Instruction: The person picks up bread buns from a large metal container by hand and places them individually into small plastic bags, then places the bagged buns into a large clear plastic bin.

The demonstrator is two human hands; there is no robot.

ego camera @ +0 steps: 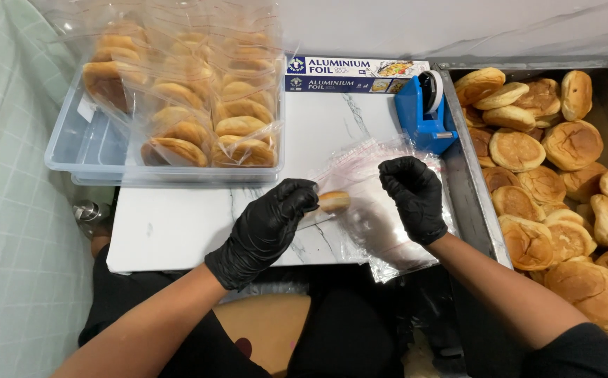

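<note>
Both my hands wear black gloves over a white marble-look board (pixel 178 224). My left hand (pixel 269 227) pinches a small golden bun (pixel 334 201), which sits at the mouth of a clear plastic bag (pixel 367 210). My right hand (pixel 412 196) is closed on the upper edge of that bag, just right of the bun. More clear bags lie stacked under it on the board.
A clear plastic bin (pixel 94 150) at the back left holds several bagged buns (pixel 206 105). A foil box (pixel 353 73) lies at the back, with a blue tape dispenser (pixel 423 112) beside it. A metal tray (pixel 479 203) on the right is full of loose buns (pixel 549 182).
</note>
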